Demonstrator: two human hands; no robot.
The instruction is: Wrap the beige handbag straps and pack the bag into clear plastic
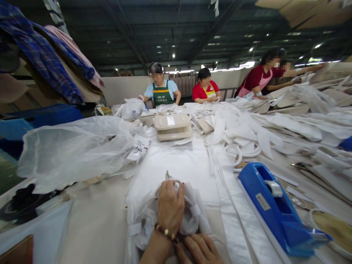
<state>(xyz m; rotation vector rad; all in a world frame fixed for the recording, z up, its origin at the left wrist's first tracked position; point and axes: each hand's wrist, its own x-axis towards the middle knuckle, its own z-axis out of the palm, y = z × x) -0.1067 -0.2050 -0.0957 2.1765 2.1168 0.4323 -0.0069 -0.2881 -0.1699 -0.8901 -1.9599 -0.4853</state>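
Note:
My left hand [171, 200], with a beaded bracelet at the wrist, reaches over a bundle of crumpled white wrapping [192, 216] and bent fingers grip it. A small pointed greyish-beige tip [167, 174] sticks up just beyond the fingers. The wrapping lies on a light beige item, perhaps a bag, partly inside a clear plastic sleeve [130, 242]; my forearm hides much of it. Close to that wrist, at the bottom edge, my right hand [199, 250] rests with its fingers stretched out over the item. Flat white sheets [176, 161] are spread beyond both hands.
A blue tape dispenser [275, 209] stands at right. Beige bags [172, 126] are stacked ahead, near a large plastic bag [79, 146] at left. White strips [233, 198] lie alongside. Co-workers, one in a green apron [162, 94], work across the table.

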